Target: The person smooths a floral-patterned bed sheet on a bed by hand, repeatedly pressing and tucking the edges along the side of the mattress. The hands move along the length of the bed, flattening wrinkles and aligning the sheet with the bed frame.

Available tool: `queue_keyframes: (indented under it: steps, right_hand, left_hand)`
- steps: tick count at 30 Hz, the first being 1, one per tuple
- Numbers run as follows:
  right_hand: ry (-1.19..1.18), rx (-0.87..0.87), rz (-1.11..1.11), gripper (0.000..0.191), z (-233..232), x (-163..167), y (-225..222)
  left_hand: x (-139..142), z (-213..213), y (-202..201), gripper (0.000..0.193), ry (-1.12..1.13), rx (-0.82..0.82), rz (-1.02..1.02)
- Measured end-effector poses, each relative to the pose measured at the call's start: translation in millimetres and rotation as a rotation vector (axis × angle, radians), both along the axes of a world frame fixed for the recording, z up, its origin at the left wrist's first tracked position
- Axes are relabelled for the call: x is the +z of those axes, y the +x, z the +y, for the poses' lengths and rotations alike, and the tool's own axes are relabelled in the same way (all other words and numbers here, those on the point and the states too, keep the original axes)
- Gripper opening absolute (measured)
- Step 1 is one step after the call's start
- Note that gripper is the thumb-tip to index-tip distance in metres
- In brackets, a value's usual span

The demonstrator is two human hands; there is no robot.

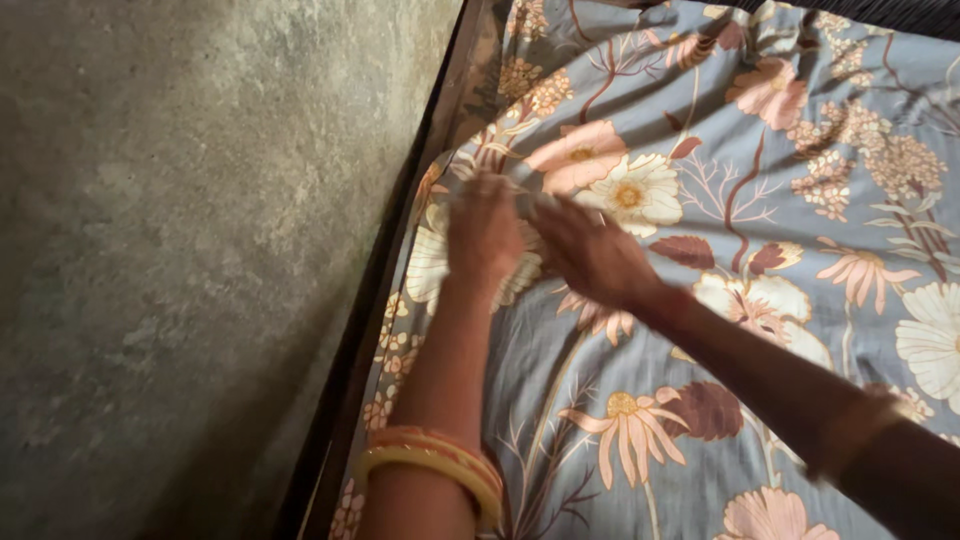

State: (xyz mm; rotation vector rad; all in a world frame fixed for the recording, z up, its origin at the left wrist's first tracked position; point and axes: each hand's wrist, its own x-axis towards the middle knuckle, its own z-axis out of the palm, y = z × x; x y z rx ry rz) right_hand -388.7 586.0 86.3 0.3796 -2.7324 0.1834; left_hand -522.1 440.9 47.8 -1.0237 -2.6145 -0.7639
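You are pressing both hands onto the floral bedsheet (760, 330), which is lying spread over the bed just beside the grey wall (180, 260). Your left hand (484, 232) is resting flat on the cloth nearest the wall, fingers blurred, so I cannot tell whether it is pinching anything. Your right hand (592, 252) is lying open, palm down, just beyond it. The sheet is looking light, soft and limp, wrinkling easily; you are best taking it at the edge along the wall.
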Motion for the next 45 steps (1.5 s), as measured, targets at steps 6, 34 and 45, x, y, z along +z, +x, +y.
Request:
queue_keyframes:
  steps: [6,34,45]
  right_hand:
    - [0.178,0.142,-0.071,0.031,9.7,-6.3,72.4]
    - [-0.107,-0.664,-0.153,0.015,149.3,26.9,-15.0]
    - [-0.377,-0.577,-0.134,0.017,177.7,32.6,-33.0]
  left_hand:
    - [-3.4,27.7,60.0,0.045,0.025,-0.363,0.020]
    - [23.6,82.9,66.3,0.089,-0.424,-0.097,-0.271]
    - [20.6,93.0,57.8,0.083,-0.433,-0.067,-0.358]
